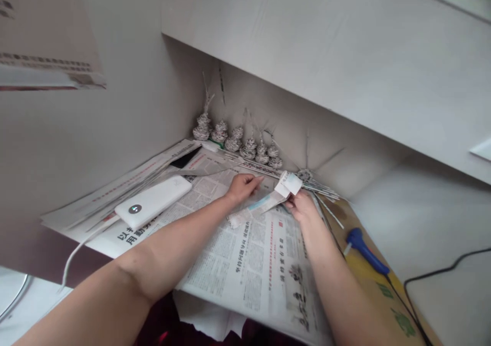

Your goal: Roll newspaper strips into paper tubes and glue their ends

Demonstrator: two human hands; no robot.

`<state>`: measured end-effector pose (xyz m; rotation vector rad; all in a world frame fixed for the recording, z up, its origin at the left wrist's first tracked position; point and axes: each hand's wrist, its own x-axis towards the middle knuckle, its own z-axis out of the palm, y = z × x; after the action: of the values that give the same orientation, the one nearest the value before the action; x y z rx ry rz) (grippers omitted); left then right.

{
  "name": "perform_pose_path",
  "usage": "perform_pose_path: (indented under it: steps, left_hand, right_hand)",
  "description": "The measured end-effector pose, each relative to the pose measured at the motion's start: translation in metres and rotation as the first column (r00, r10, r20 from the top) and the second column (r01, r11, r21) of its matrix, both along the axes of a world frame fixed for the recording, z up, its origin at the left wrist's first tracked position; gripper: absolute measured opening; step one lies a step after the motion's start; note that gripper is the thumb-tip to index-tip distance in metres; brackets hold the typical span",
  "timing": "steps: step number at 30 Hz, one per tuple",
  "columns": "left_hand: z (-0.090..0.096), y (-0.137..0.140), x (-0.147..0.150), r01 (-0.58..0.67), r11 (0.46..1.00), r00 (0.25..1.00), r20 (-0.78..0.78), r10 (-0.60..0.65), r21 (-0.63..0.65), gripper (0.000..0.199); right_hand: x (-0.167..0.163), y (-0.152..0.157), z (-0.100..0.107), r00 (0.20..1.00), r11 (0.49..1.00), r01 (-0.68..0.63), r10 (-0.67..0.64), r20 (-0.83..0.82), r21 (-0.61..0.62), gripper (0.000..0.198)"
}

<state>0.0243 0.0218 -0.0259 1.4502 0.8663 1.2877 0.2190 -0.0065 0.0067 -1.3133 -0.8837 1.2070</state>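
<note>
My right hand grips a newspaper strip near its folded, crumpled white end. The strip's other end slopes down to the left over the spread newspaper. To the left of the folded end, my left hand hovers over the newspaper with its fingers curled together. Whether anything is pinched in them is hidden. Behind it lies another long, flat greyish strip.
Several woven paper gourds line the back wall. Thin rolled paper sticks lie beside a spoked woven piece. A white power bank with a cable is at left. A blue glue gun rests on cardboard at right. A white cabinet overhangs.
</note>
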Motion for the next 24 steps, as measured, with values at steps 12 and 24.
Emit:
perform_pose_path:
  steps: [12, 24]
  left_hand:
    - [0.015, -0.029, 0.006, 0.418, 0.907, 0.908, 0.029, -0.417, -0.050, 0.044]
    - [0.012, -0.016, 0.005, 0.305, 0.910, 0.892, 0.420, -0.169, -0.282, 0.021]
  right_hand:
    - [-0.022, -0.047, 0.009, 0.986, 0.994, 0.105, -0.101, -0.130, 0.024, 0.026]
    - [-0.001, -0.046, -0.021, 0.969, 0.978, 0.178, -0.155, -0.193, 0.112, 0.034]
